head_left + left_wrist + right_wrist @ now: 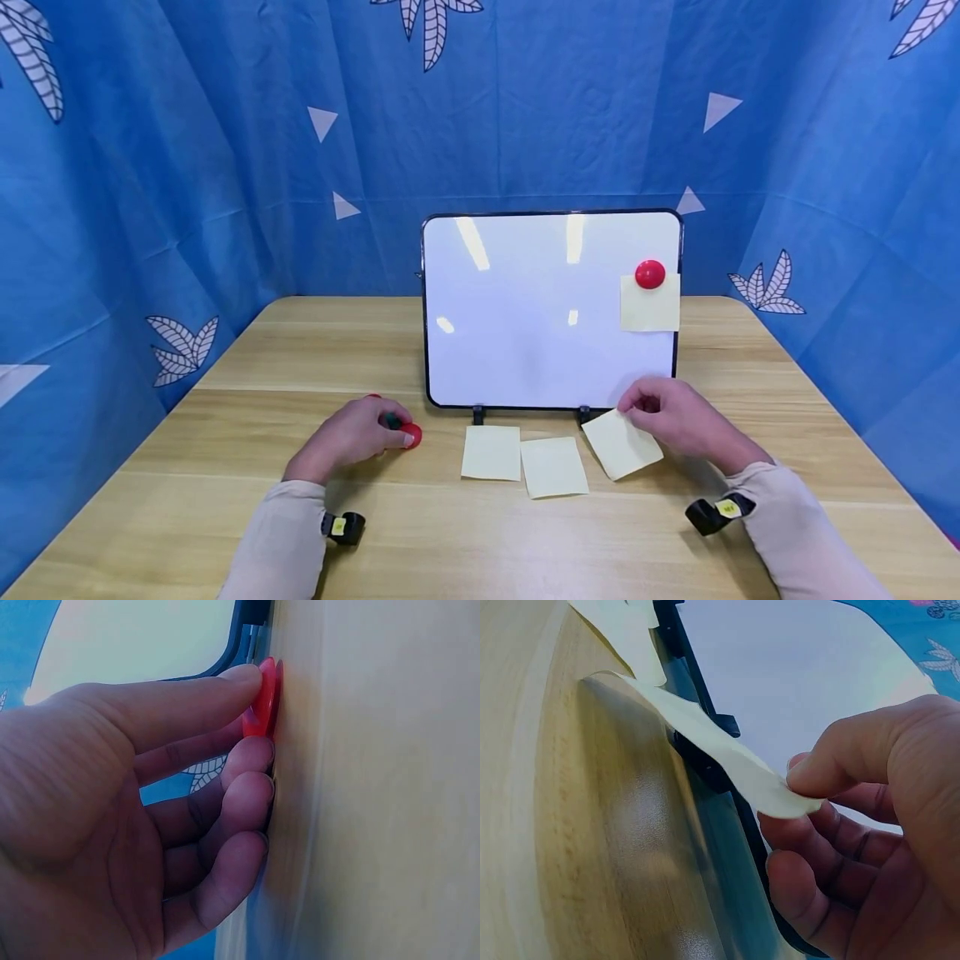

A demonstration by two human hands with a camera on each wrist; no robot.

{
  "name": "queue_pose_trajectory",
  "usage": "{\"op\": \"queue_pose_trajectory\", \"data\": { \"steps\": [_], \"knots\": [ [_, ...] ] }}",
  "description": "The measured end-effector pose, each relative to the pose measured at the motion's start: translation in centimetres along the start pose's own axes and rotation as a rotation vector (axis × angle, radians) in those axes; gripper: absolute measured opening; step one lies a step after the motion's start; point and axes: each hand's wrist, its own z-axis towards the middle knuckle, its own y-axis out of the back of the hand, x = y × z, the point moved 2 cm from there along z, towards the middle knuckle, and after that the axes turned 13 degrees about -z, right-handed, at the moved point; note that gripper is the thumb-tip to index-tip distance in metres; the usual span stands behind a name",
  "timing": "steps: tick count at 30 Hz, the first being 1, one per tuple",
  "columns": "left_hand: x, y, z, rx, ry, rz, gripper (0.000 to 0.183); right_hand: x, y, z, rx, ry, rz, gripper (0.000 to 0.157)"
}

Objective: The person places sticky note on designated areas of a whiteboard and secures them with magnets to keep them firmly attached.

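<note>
My left hand (pixel 356 432) pinches a round red magnet (pixel 412 435) between thumb and fingers, low over the table left of the whiteboard. In the left wrist view that magnet (pixel 263 701) stands on edge by the wood. A dark green piece (pixel 392 421) and a bit of another red one show beside the fingers, partly hidden. With thumb and fingertips my right hand (pixel 678 417) grips a corner of a pale yellow paper note (pixel 621 448) in front of the board. The right wrist view shows this note (pixel 712 742) bent, its gripped end raised off the table.
A whiteboard (pixel 525 333) with a black frame stands on small black feet (pixel 478 414). On its right side a red magnet (pixel 650 274) sits over a note (pixel 651 310). Two more notes, a left one (pixel 491 454) and a middle one (pixel 555 468), lie on the wooden table (pixel 480 550).
</note>
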Motion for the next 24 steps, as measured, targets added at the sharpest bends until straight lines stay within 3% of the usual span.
{"op": "queue_pose_trajectory", "data": {
  "steps": [24],
  "knots": [
    [0.08, -0.04, 0.04, -0.024, -0.027, 0.052, 0.026, -0.07, 0.60, -0.16, -0.109, -0.061, 0.048, 0.011]
  ]
}}
